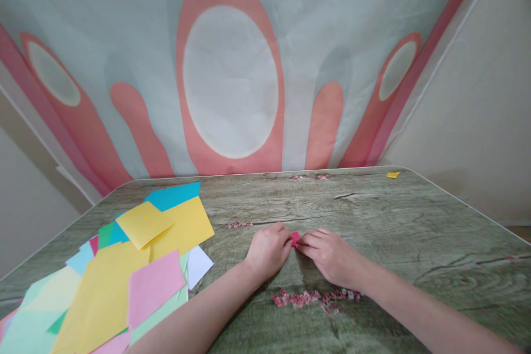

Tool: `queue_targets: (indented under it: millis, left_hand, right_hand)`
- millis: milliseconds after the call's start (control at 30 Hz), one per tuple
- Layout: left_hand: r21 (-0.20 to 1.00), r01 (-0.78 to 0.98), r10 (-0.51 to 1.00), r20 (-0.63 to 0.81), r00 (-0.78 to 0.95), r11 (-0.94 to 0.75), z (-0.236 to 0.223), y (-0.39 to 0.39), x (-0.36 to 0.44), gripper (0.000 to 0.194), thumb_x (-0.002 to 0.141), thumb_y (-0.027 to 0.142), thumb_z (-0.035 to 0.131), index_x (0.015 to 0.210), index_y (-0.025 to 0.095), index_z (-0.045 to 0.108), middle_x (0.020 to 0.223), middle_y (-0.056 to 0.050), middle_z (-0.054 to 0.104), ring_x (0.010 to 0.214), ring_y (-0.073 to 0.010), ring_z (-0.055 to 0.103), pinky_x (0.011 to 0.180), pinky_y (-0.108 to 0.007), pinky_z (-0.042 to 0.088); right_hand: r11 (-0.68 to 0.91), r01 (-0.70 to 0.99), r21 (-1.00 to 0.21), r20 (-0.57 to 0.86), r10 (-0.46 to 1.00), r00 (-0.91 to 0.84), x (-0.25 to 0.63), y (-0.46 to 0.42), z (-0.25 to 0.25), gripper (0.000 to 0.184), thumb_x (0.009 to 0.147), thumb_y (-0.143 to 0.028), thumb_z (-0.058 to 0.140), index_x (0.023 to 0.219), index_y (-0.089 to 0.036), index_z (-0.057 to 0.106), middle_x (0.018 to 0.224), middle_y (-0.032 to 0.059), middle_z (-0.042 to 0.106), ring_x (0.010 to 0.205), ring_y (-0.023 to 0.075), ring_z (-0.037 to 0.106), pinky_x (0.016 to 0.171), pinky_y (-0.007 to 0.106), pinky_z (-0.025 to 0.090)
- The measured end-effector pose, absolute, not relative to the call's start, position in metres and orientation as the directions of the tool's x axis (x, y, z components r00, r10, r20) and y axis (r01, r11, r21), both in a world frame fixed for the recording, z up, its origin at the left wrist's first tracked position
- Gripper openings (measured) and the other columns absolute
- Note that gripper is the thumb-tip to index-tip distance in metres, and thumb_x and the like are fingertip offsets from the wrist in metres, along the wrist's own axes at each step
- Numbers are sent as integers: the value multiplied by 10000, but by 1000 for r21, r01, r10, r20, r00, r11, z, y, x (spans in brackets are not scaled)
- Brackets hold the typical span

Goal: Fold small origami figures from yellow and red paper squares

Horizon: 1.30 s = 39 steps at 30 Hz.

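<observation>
Both my hands rest on the wood-grain table (373,221), meeting near its middle. My left hand (269,249) and my right hand (329,254) each pinch a small folded red paper piece (295,238) between their fingertips. The piece is tiny and mostly hidden by my fingers. Both hands have fingers closed together on it.
A loose pile of coloured paper sheets (124,271), yellow, pink, blue, green and white, covers the table's left side. A small yellow paper bit (392,175) lies at the far right corner. A pink and grey patterned cloth (232,66) hangs behind the table.
</observation>
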<state>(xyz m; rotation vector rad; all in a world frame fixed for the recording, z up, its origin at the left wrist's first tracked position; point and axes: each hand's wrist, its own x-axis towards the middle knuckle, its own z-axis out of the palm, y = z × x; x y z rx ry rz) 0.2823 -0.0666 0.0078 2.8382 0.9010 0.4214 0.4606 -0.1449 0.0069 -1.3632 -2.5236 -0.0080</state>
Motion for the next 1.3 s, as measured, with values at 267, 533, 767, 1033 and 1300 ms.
queue_targets:
  millis: [267, 533, 767, 1033, 1300]
  left_hand:
    - [208, 521, 559, 224, 799, -828, 8, -65, 280, 206, 893, 255, 424, 830, 189, 609, 821, -25, 587, 765, -156, 577, 675, -243, 432]
    - [201, 511, 547, 228, 805, -836, 4, -63, 280, 193, 896, 254, 421, 846, 192, 596, 825, -22, 577, 777, -161, 568, 686, -251, 433]
    - [224, 517, 560, 220, 799, -826, 4, -63, 281, 172, 889, 246, 424, 845, 190, 581, 839, -26, 565, 794, -162, 551, 707, -255, 435]
    - [273, 548, 605, 212, 768, -791, 4, -61, 280, 119, 859, 258, 479, 870, 196, 581, 899, -42, 554, 906, -192, 504, 812, -298, 412]
    - [302, 581, 646, 200, 737, -756, 3, -56, 278, 132, 830, 306, 538, 899, 214, 600, 904, -41, 544, 905, -203, 484, 812, -322, 386]
  right_hand:
    - [510, 851, -125, 208, 852, -480, 460, -146, 3, 295, 896, -145, 408, 1148, -186, 557, 1051, 64, 589, 967, 203, 486, 852, 347, 397]
    - [498, 852, -163, 177, 864, -471, 461, -144, 3, 302, 889, -149, 423, 1151, -207, 562, 1030, 60, 576, 973, 200, 470, 858, 341, 400]
    - [504, 843, -190, 161, 863, -479, 461, -143, 6, 320, 871, -128, 435, 1145, -214, 575, 1026, 65, 575, 973, 198, 470, 867, 345, 391]
    - [513, 835, -198, 153, 858, -490, 462, -142, 10, 348, 848, -99, 454, 1147, -225, 581, 1032, 56, 582, 972, 194, 472, 862, 345, 388]
    - [550, 811, -202, 145, 835, -530, 467, -141, 14, 315, 853, -104, 458, 1109, -210, 608, 1036, 56, 608, 987, 189, 491, 870, 328, 392]
